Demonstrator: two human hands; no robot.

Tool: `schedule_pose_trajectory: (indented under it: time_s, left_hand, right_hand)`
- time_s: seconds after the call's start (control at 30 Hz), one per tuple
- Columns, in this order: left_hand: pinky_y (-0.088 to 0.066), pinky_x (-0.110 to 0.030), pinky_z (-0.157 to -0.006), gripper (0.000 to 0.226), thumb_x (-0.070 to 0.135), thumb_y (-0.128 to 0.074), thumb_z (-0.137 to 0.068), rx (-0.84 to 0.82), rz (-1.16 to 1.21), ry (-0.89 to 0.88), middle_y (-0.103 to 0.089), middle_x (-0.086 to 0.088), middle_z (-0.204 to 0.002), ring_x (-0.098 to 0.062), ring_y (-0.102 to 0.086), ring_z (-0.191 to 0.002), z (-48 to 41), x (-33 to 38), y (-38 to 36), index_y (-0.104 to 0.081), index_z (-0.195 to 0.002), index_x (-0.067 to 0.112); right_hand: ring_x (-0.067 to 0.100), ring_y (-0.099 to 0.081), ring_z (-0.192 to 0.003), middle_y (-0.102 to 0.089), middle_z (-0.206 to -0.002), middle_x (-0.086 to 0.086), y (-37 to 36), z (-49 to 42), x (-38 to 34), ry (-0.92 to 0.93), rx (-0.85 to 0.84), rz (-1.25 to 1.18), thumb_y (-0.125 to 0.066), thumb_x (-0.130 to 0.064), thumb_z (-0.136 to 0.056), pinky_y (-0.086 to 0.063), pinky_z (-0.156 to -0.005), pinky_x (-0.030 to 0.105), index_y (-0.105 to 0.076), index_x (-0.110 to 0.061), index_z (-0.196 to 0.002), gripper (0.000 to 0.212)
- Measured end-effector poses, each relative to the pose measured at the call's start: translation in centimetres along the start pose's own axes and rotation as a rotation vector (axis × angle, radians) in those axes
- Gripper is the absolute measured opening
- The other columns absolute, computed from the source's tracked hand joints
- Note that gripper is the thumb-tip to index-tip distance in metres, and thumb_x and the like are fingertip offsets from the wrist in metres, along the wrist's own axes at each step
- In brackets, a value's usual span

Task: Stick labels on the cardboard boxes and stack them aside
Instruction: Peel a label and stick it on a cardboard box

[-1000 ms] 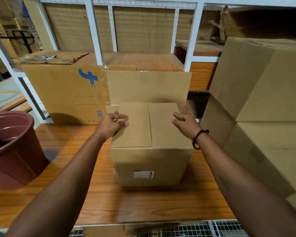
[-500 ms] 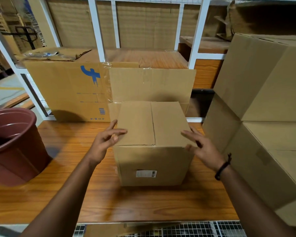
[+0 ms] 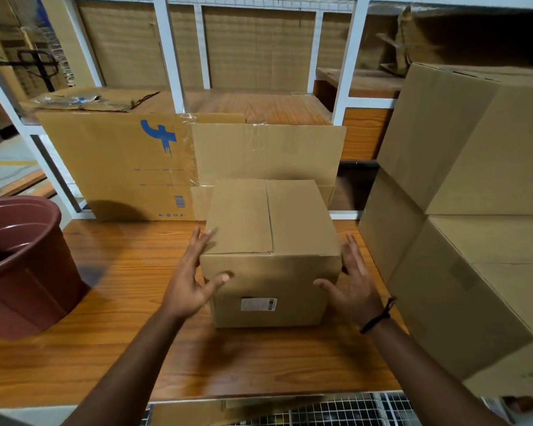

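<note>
A: Where is the small brown cardboard box (image 3: 271, 250) with the closed top flaps?

B: It sits at the middle of the orange wood-grain table (image 3: 130, 342), with a white printed label (image 3: 258, 304) stuck low on the face toward the camera.

A: And the hands?

B: The left hand (image 3: 191, 278) is at the box's nine o'clock side, fingers spread, thumb touching the front face. The right hand (image 3: 351, 287) is at three o'clock, also spread wide, palm turned to the side wall. Whether either palm presses the cardboard I cannot tell; neither hand is closed round anything.

A: What lies around it?

B: At two to four o'clock, a stack of large plain cardboard boxes (image 3: 462, 229). At twelve o'clock, a flattened cardboard sheet with blue print (image 3: 120, 167) leaning on the white metal rack (image 3: 173, 53). At nine o'clock, a maroon plastic tub (image 3: 25, 265) on the table's edge.
</note>
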State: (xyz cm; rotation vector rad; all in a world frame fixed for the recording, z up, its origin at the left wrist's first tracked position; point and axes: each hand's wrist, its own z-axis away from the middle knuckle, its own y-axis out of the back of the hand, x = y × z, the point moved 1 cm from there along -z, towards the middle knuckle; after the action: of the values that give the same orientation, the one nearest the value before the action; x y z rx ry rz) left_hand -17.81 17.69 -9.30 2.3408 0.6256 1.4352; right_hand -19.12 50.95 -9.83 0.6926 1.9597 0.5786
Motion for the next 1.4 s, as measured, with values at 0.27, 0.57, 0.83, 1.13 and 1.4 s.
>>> schedule_pose_trajectory:
  time_s: [0.27,0.57,0.83,1.13,1.4]
  left_hand:
    - [-0.051,-0.046,-0.096,0.112,0.039,-0.074,-0.083,-0.199,-0.452,-0.024,0.006,-0.016,-0.163,-0.044,-0.044,-0.134,5.0,-6.4,-3.7,0.018,-0.142,0.063]
    - [-0.052,-0.048,-0.091,0.083,0.089,-0.031,-0.075,-0.06,-0.423,0.09,-0.043,-0.019,-0.148,-0.04,-0.052,-0.127,2.0,-2.1,-2.6,0.007,-0.143,0.063]
    - [-0.047,-0.025,-0.09,0.08,0.058,-0.076,-0.074,0.027,-0.318,0.152,-0.068,0.0,-0.125,-0.017,-0.065,-0.106,-5.9,5.4,2.0,-0.037,-0.144,0.051]
    - [-0.045,-0.031,-0.09,0.075,0.061,-0.074,-0.073,-0.132,-0.351,0.311,-0.062,0.002,-0.135,-0.017,-0.055,-0.124,-9.3,6.3,2.3,-0.048,-0.141,0.043]
    - [-0.038,-0.032,-0.108,0.078,0.068,-0.069,-0.073,-0.382,-0.146,0.393,-0.049,0.004,-0.148,-0.016,-0.046,-0.133,-7.9,4.3,1.0,-0.042,-0.144,0.048]
  right_hand:
    - [0.031,-0.042,-0.133,-0.002,-0.159,0.011,-3.8,2.8,3.0,0.024,-0.191,0.167,-0.07,-0.041,-0.083,-0.051,-0.09,0.037,0.018,-0.072,-0.13,0.104]
    - [0.024,-0.05,-0.123,-0.035,-0.151,0.002,-1.6,-0.1,-0.4,-0.026,-0.08,0.129,-0.071,-0.03,-0.085,-0.048,-0.096,0.035,0.007,-0.072,-0.134,0.101]
    - [0.021,-0.033,-0.14,-0.033,-0.154,0.002,6.5,-7.3,-5.3,-0.171,-0.085,0.135,-0.073,-0.038,-0.081,-0.036,-0.106,0.041,-0.037,-0.05,-0.138,0.069]
    - [0.018,-0.047,-0.126,-0.048,-0.143,-0.004,6.7,-10.6,-4.6,-0.28,-0.258,0.018,-0.072,-0.034,-0.083,-0.045,-0.1,0.044,-0.053,-0.033,-0.135,0.055]
    - [0.019,-0.043,-0.129,-0.045,-0.146,-0.004,4.2,-12.0,-2.1,-0.374,-0.344,0.008,-0.068,-0.033,-0.087,-0.039,-0.091,0.034,-0.053,-0.031,-0.136,0.051]
